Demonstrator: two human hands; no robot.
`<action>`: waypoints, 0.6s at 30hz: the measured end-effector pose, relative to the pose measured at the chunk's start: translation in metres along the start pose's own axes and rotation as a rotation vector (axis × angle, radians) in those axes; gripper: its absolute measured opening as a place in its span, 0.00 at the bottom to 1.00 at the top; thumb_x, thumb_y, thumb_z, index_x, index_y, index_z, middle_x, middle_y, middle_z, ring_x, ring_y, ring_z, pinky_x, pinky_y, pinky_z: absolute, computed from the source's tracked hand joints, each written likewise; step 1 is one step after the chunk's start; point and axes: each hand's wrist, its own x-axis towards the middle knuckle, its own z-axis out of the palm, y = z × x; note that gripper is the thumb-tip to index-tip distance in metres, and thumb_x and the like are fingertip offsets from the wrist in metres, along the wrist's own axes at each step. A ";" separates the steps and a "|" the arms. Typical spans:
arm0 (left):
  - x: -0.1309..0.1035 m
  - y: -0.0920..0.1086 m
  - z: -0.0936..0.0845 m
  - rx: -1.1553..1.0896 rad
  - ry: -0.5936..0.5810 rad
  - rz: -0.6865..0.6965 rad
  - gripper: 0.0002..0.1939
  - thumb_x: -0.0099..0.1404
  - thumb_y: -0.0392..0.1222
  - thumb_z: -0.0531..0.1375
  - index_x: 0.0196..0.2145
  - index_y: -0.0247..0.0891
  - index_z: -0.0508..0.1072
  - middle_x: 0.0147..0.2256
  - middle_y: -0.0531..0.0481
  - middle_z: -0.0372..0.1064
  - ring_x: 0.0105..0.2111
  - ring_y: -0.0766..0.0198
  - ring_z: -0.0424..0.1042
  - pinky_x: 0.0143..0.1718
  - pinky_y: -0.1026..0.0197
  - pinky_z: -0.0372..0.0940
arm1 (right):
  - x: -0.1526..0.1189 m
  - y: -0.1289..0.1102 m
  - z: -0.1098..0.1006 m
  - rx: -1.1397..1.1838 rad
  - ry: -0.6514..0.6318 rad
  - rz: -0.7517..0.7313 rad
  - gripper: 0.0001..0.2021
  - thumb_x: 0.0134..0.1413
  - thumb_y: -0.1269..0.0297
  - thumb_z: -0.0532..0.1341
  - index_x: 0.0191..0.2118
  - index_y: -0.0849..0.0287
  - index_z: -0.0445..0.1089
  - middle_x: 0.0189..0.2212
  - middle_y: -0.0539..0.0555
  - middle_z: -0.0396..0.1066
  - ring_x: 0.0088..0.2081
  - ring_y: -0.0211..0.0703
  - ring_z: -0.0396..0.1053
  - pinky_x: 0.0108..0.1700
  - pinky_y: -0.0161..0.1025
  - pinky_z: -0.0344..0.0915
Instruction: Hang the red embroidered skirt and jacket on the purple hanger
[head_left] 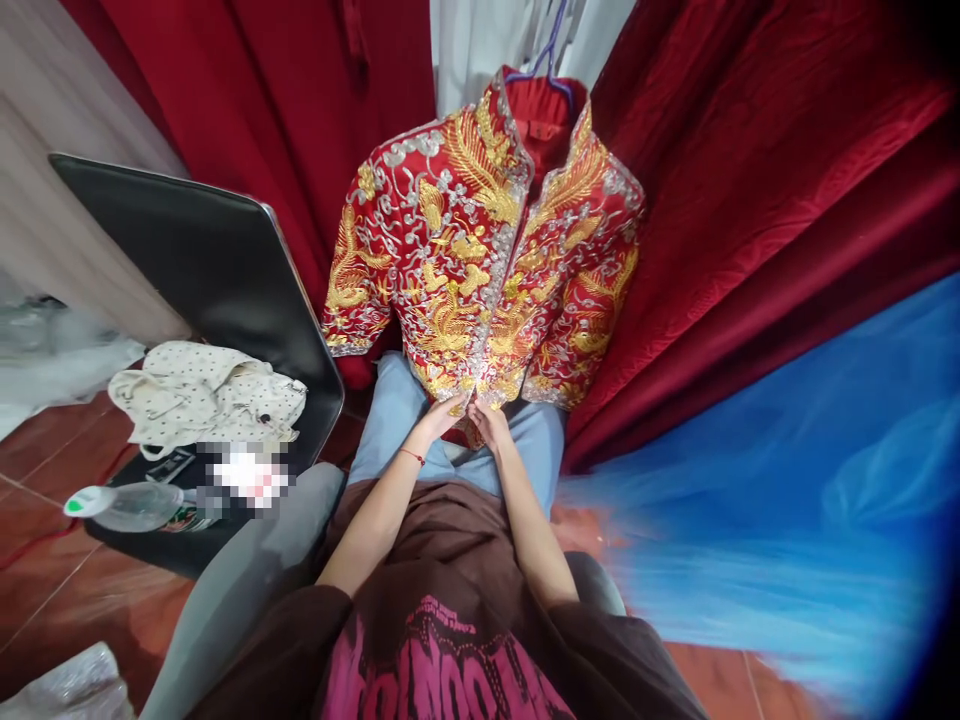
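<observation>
A red jacket (480, 250) with gold and silver embroidery hangs from a purple hanger (551, 62), its lower part over the person's lap. Its front edges meet near the bottom hem. My left hand (441, 418), with a red string on the wrist, and my right hand (491, 424) are close together at that hem. Both have their fingers closed on the fabric, one at each side of the front opening.
At the left, a black chair (187, 250) bears a dotted white cloth (214, 395) and a clear bottle (139, 507). Red curtains (750, 180) hang behind the jacket. Blue sheer fabric (810, 450) spreads at the right. A plastic-wrapped item (75, 688) lies at the lower left.
</observation>
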 end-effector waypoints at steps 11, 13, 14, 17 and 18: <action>0.006 -0.005 -0.006 -0.032 -0.027 -0.039 0.12 0.60 0.32 0.66 0.43 0.34 0.79 0.46 0.42 0.77 0.47 0.61 0.75 0.61 0.53 0.62 | -0.008 0.007 0.010 0.003 -0.022 -0.014 0.09 0.40 0.70 0.74 0.27 0.57 0.74 0.24 0.46 0.74 0.25 0.31 0.68 0.34 0.30 0.70; 0.008 -0.006 -0.009 -0.018 -0.032 -0.050 0.10 0.61 0.33 0.66 0.41 0.34 0.80 0.44 0.42 0.78 0.44 0.62 0.76 0.59 0.53 0.63 | -0.008 0.006 0.011 -0.007 -0.014 -0.019 0.09 0.40 0.71 0.74 0.27 0.57 0.73 0.24 0.46 0.74 0.25 0.31 0.68 0.34 0.31 0.70; 0.009 -0.007 -0.010 -0.009 -0.036 -0.054 0.09 0.60 0.34 0.67 0.40 0.33 0.80 0.43 0.42 0.78 0.43 0.61 0.76 0.58 0.53 0.64 | -0.009 0.006 0.011 -0.012 -0.011 -0.022 0.09 0.40 0.71 0.73 0.27 0.57 0.73 0.24 0.46 0.74 0.25 0.32 0.68 0.34 0.31 0.70; 0.011 -0.008 -0.012 0.013 -0.041 -0.044 0.10 0.58 0.36 0.69 0.39 0.33 0.80 0.43 0.41 0.78 0.44 0.59 0.76 0.56 0.53 0.66 | -0.010 0.006 0.013 -0.021 0.000 -0.039 0.10 0.39 0.70 0.73 0.28 0.56 0.73 0.25 0.46 0.74 0.26 0.32 0.68 0.34 0.32 0.70; 0.010 -0.008 -0.012 0.020 -0.035 -0.031 0.12 0.58 0.37 0.69 0.40 0.33 0.80 0.43 0.40 0.78 0.45 0.58 0.76 0.56 0.52 0.66 | -0.010 0.006 0.013 -0.020 0.004 -0.048 0.10 0.39 0.70 0.73 0.28 0.56 0.73 0.25 0.46 0.74 0.26 0.32 0.68 0.34 0.32 0.69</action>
